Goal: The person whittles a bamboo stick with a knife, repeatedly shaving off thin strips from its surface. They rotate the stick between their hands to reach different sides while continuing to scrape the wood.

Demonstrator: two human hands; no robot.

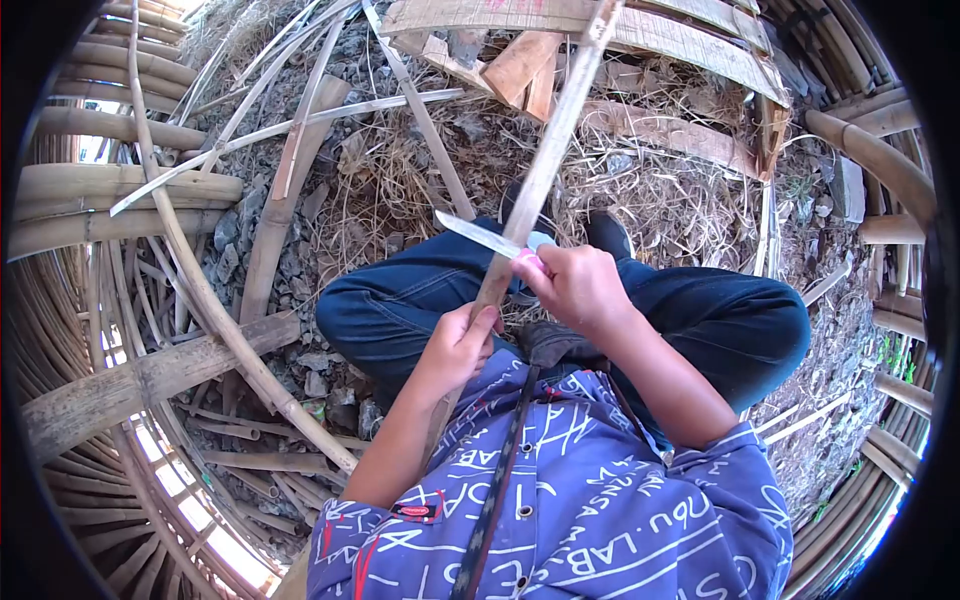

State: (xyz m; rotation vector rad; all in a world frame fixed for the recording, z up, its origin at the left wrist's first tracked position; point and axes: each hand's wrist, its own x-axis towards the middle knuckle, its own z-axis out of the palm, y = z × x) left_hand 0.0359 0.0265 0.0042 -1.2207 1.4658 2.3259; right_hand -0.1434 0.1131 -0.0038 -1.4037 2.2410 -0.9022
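Observation:
My left hand [462, 345] is closed around the lower part of a long bamboo strip [552, 152], which slants up and away past my knees. In my right hand [578, 285] is a knife [477, 235], its handle mostly hidden by my fingers. The blade points to the left and crosses over the strip, a little above my left hand. Below my left hand, the strip's near end runs down along my forearm toward my shirt.
A wooden crate-like frame [690, 45] stands ahead. Bamboo poles [130, 385] and thin strips [290, 165] lie to the left over grey stones. Dry straw [670, 215] covers the ground ahead. Bamboo walls [100, 185] rise on both sides. My bent legs [400, 290] frame the work.

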